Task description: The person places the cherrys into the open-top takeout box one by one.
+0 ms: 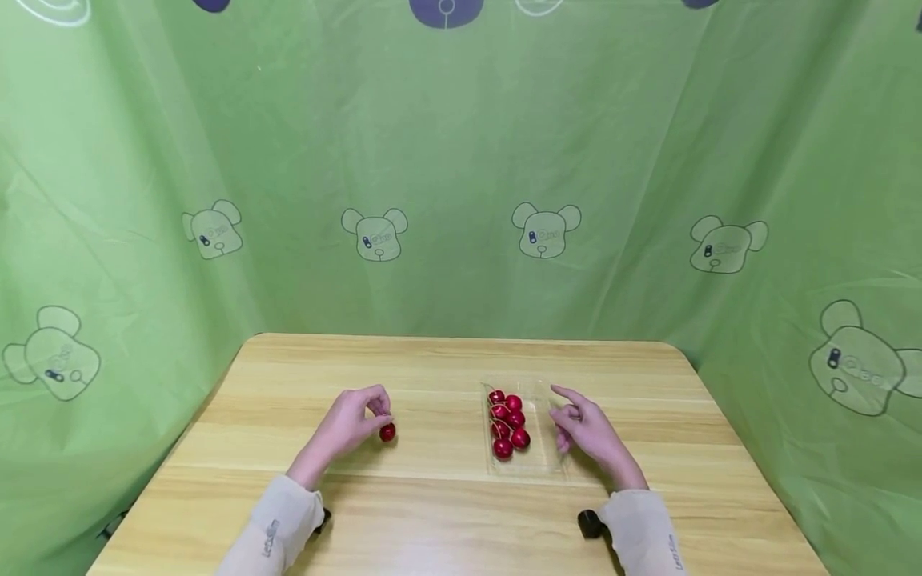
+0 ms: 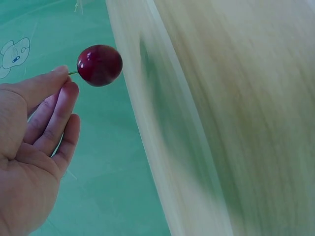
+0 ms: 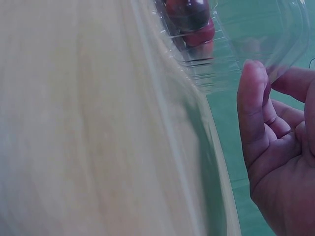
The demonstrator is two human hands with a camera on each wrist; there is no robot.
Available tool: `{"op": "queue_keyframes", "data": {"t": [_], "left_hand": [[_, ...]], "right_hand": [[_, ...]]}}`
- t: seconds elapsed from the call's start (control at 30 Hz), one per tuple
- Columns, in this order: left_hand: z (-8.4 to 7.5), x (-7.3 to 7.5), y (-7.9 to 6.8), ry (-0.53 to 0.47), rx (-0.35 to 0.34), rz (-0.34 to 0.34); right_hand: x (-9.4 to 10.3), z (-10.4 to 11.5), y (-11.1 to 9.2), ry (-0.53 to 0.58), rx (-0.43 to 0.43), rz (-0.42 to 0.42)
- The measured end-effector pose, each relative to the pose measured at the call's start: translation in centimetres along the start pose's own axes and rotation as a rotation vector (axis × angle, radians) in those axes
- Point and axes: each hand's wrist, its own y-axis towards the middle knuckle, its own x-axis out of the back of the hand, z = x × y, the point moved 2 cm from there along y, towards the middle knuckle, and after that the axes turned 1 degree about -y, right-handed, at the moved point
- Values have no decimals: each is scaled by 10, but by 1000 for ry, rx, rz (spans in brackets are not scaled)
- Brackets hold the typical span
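My left hand (image 1: pixel 353 422) pinches the thin green stem of a dark red cherry (image 2: pixel 99 66) between its fingertips. This cherry hangs free of the fingers in the left wrist view, left of the box in the head view. A clear plastic box (image 1: pixel 542 462) lies on the table to the right, with several red cherries (image 1: pixel 502 449) grouped along its left side, some with stems. My right hand (image 1: pixel 587 432) is at the box's right side. In the right wrist view its fingertips (image 3: pixel 253 71) grip the see-through edge, and part of the box runs out of frame.
A light wooden table (image 1: pixel 432 512) with rounded far corners carries everything. Green curtain (image 1: pixel 461 144) printed with bear heads encloses the back and sides. Dark devices (image 1: pixel 591 524) show at both wrists beside the pale sleeves.
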Motion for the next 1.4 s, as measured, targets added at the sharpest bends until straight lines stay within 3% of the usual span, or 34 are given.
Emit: {"op": "queue_keyframes", "data": {"t": [0.53, 0.93, 1.4], "left_hand": [[-4, 2, -1, -47, 11, 43], [-6, -1, -1, -96, -38, 19], [-9, -4, 2, -155, 2, 13]], "right_hand": [[1, 2, 0, 10, -8, 4], [-1, 1, 1, 9, -3, 5], [1, 1, 0, 19, -1, 7]]}}
